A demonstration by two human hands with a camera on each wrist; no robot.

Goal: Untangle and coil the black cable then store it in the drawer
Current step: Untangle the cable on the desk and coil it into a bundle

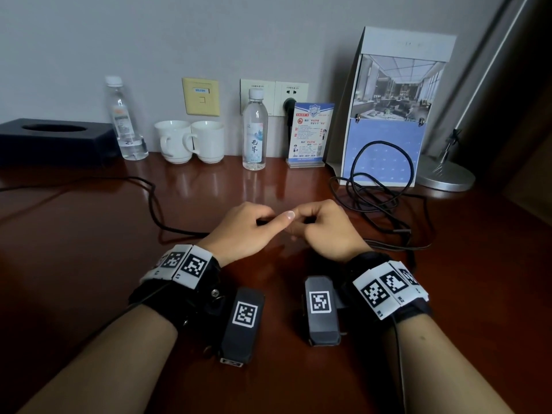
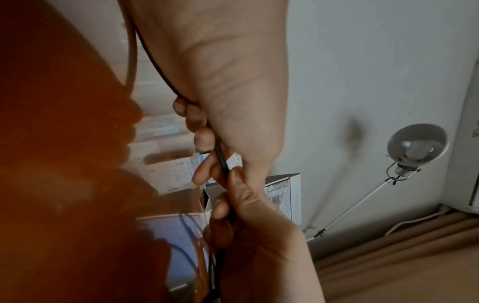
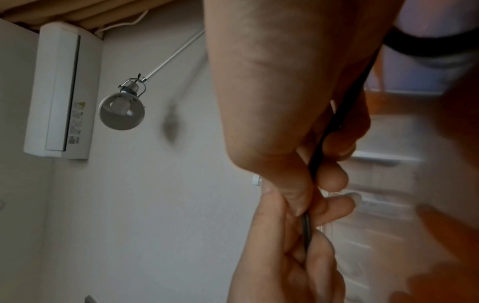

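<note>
On the dark wooden table [image 1: 89, 249] lies the black cable [image 1: 155, 204]. It snakes away to the left and piles into a loose tangle [image 1: 376, 192] at the right, in front of a calendar stand. My left hand [image 1: 268, 219] and right hand [image 1: 310, 222] meet at the table's middle, fingers curled, each pinching the same short stretch of cable. The left wrist view shows the cable [image 2: 223, 162] passing from my left fingers [image 2: 202, 139] into the right hand [image 2: 259, 235]. The right wrist view shows the cable [image 3: 314, 164] the same way. No drawer is in view.
Along the back wall stand a black tissue box [image 1: 53, 138], two water bottles [image 1: 122, 121] [image 1: 254, 130], two white mugs [image 1: 191, 141], a sign card [image 1: 310, 132], the calendar stand [image 1: 388, 115] and a lamp base [image 1: 448, 174]. A black plug [image 1: 289, 106] sits in the wall socket.
</note>
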